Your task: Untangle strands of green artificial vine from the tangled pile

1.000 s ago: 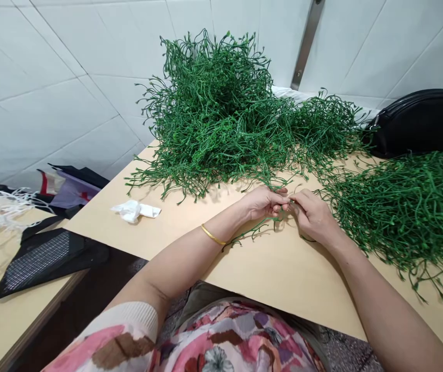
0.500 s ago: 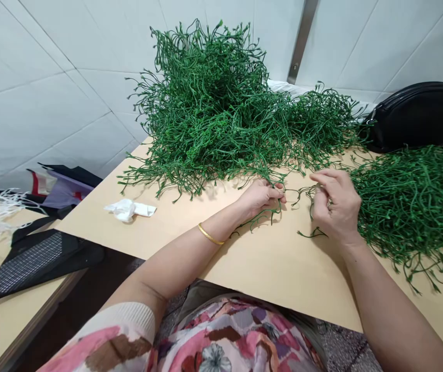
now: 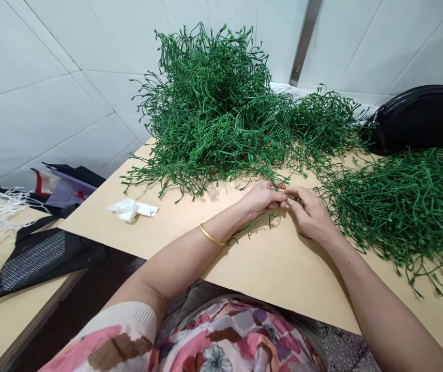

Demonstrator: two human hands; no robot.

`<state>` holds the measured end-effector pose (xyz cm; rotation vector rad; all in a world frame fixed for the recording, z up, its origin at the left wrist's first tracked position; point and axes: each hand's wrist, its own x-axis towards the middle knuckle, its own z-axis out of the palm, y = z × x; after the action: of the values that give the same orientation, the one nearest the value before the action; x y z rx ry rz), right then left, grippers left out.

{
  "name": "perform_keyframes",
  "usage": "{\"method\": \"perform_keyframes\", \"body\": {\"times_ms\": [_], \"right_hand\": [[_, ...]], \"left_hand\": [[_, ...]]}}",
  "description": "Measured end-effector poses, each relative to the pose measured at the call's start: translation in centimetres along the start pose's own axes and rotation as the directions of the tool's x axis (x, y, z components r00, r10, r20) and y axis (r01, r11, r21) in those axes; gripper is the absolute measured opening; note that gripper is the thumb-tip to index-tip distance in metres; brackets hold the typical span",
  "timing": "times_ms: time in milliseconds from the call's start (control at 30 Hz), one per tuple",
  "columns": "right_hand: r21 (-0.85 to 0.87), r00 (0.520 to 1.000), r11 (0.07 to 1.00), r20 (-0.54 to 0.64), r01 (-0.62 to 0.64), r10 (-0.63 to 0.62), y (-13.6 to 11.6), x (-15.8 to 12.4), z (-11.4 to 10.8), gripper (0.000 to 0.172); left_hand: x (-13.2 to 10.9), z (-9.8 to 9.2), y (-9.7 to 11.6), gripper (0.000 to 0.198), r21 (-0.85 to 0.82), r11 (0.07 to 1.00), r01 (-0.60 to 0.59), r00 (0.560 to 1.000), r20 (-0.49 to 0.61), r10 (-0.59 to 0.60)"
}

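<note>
My left hand (image 3: pixel 263 199) is closed on a few thin green artificial plant stems (image 3: pixel 255 225), whose ends trail below the wrist onto the table. My right hand (image 3: pixel 309 211) meets it fingertip to fingertip, thumb and forefinger pinched on the same stems; the exact grip point is hidden by the fingers. Just behind the hands rises a large tangled heap of green artificial stems (image 3: pixel 213 113). To the right of my right hand lies a second, flatter pile of such stems (image 3: pixel 403 206).
A crumpled white tissue (image 3: pixel 128 209) lies on the beige table (image 3: pixel 268 274) at left. A black bag (image 3: pixel 423 119) stands at the back right near the tiled wall. Left, on another surface, are a black mesh pouch (image 3: pixel 35 258) and white strands (image 3: pixel 0 212).
My right hand has moved left from beside the right pile and now touches my left hand's fingertips at the stems. The left hand stays almost in place.
</note>
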<state>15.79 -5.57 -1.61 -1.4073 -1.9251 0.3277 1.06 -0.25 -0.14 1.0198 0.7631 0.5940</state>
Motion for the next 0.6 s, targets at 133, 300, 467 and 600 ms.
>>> {"method": "perform_keyframes", "body": {"times_ms": [133, 300, 467, 600], "right_hand": [[0.03, 0.996, 0.998, 0.072, 0.056, -0.058, -0.3, 0.13, -0.4, 0.019], [-0.16, 0.994, 0.984, 0.089, 0.083, -0.069, 0.04, 0.22, -0.61, 0.024], [-0.449, 0.986, 0.88, 0.119, 0.155, -0.114, 0.59, 0.16, -0.46, 0.029], [-0.537, 0.973, 0.813, 0.167, 0.225, -0.158, 0.4, 0.11, -0.41, 0.026]], "left_hand": [[-0.03, 0.09, 0.13, 0.02, 0.011, 1.0, 0.026, 0.999, -0.028, -0.026], [0.09, 0.3, 0.07, 0.014, 0.079, 0.997, 0.012, 1.0, -0.024, -0.01], [0.15, 0.64, -0.07, 0.01, 0.204, 0.977, 0.056, 0.997, -0.055, -0.045], [0.22, 0.59, 0.06, 0.01, 0.36, 0.931, 0.067, 0.996, -0.085, -0.038]]}}
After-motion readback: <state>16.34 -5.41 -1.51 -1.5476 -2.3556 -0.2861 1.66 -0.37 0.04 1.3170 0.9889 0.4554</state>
